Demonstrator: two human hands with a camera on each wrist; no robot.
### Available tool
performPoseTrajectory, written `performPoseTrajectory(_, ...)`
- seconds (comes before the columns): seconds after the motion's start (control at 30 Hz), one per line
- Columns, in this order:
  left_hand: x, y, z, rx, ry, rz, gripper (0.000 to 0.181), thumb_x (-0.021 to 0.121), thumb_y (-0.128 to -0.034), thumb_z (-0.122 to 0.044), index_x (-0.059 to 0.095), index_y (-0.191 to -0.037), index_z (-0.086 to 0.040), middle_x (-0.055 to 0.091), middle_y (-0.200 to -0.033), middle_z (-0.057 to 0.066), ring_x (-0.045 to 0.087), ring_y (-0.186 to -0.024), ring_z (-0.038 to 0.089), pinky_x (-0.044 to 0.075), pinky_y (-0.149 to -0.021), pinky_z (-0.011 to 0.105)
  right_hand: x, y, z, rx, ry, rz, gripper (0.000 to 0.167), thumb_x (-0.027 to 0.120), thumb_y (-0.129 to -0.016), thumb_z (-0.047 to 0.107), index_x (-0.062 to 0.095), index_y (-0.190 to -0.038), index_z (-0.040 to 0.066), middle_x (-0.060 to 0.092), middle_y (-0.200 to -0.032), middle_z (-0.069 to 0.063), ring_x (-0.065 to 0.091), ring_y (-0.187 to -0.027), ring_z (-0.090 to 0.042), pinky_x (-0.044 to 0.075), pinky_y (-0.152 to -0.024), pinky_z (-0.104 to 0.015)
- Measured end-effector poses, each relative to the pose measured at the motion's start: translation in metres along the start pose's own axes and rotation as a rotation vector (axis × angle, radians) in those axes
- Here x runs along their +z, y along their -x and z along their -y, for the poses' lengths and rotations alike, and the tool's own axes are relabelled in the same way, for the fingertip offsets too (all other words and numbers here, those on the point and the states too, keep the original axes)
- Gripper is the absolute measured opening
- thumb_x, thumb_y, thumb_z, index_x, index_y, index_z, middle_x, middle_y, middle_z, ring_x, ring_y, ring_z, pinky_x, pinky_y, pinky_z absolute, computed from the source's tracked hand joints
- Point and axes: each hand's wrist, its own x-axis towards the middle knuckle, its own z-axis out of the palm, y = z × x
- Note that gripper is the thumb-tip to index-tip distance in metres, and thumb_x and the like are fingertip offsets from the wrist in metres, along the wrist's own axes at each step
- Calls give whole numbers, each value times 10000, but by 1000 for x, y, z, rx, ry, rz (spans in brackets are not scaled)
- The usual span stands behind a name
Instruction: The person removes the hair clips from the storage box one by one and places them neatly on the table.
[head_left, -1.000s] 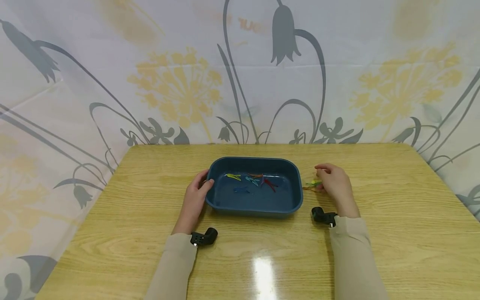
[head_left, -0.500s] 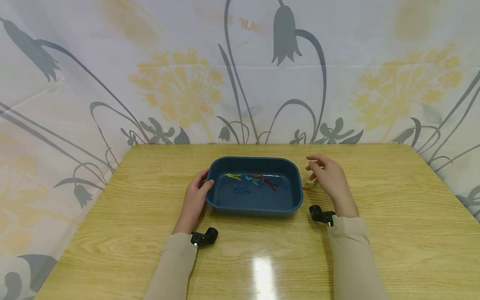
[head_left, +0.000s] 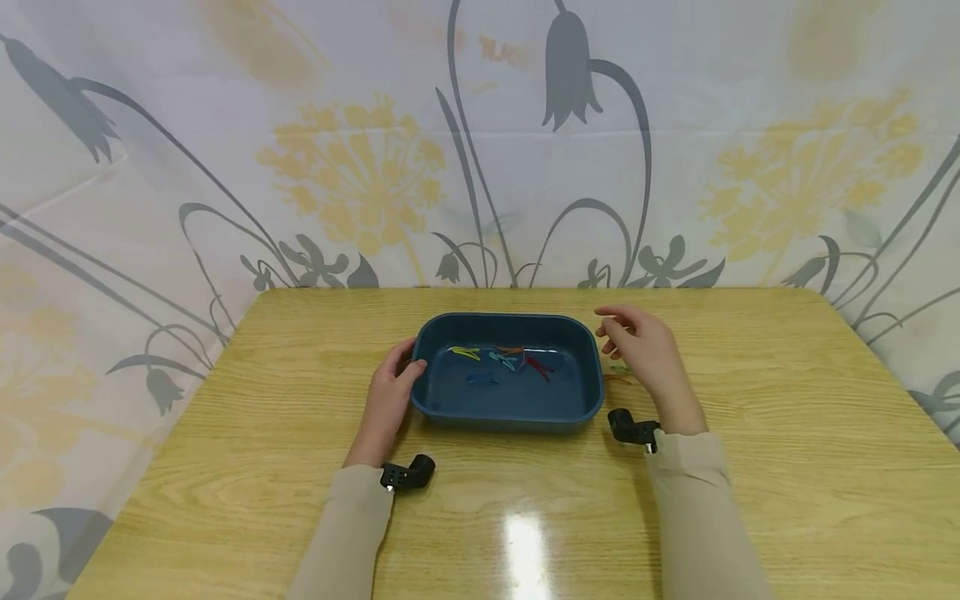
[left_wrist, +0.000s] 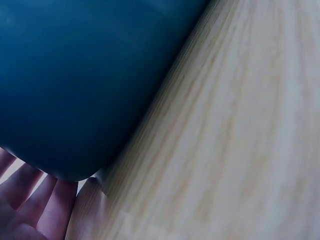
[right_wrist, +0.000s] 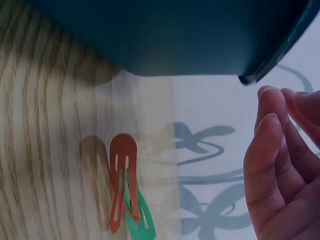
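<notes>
A deep blue plastic bin (head_left: 507, 422) stands on the table, with several snap hair clips lying inside, among them a yellow one (head_left: 466, 353), a red one (head_left: 537, 367) and a blue one (head_left: 482, 378). My left hand (head_left: 390, 396) grips the bin's left wall, thumb over the rim and fingers outside. Just off the right rim, my right hand (head_left: 647, 354) is raised with thumb and fingertips drawn together in a pinch; the yellow clip it picked up is hidden by the fingers. Below it, an orange clip (right_wrist: 123, 150) lies crossed over a green clip (right_wrist: 142, 220).
The wooden table (head_left: 285, 358) reaches back to a flower-printed cloth (head_left: 352, 208). Bare wood shows in front of the bin and at both sides. A black wrist camera (head_left: 408, 473) sits on each cuff.
My right hand has lifted from the clips beside the bin and shifted left toward the rim. The yellow clip under its fingers has left the table. The left hand stays put.
</notes>
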Motion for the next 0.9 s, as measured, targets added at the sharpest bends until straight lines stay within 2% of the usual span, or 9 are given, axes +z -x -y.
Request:
performPoseTrajectory(0.27,-1,1,0,-9,-11,1,378,518,-891,-251,479,-1263,-195,484,-1240,-26,433,-1132,130,322,-970,335,6,0,6,-25,23,47,297,447,-939,219,550,-1184,87,613,-908,-105,573,-709,-280,488,-641,-437)
performPoseTrajectory(0.47,-1,7,-16,-43,16,8,380,518,-894,-223,478,-1268,-169,478,-1257,-5,425,-1144,149,311,-980,342,7,0,10,-50,17,58,306,463,-931,248,555,-1186,105,619,-928,-106,580,-724,-236,491,-664,-421)
performPoseTrajectory(0.6,-1,11,-23,-42,21,5,386,509,-898,-196,470,-1277,-131,472,-1270,34,419,-1155,182,304,-986,359,12,-1,14,-66,15,85,301,475,-926,243,559,-1181,107,617,-943,-132,590,-735,-241,493,-672,-396)
performPoseTrajectory(0.73,-1,8,-15,-39,21,-9,370,519,-897,-213,487,-1262,-160,485,-1253,5,430,-1142,153,314,-980,338,17,-1,18,-76,57,95,290,487,-921,242,568,-1168,114,621,-935,-116,587,-719,-237,481,-642,-344)
performPoseTrajectory(0.9,-2,2,-3,-22,22,-33,363,528,-889,-253,499,-1247,-197,501,-1226,-27,452,-1109,134,337,-960,334,24,-2,19,-94,164,110,273,486,-923,238,575,-1154,124,633,-915,-72,567,-659,-199,440,-603,-323)
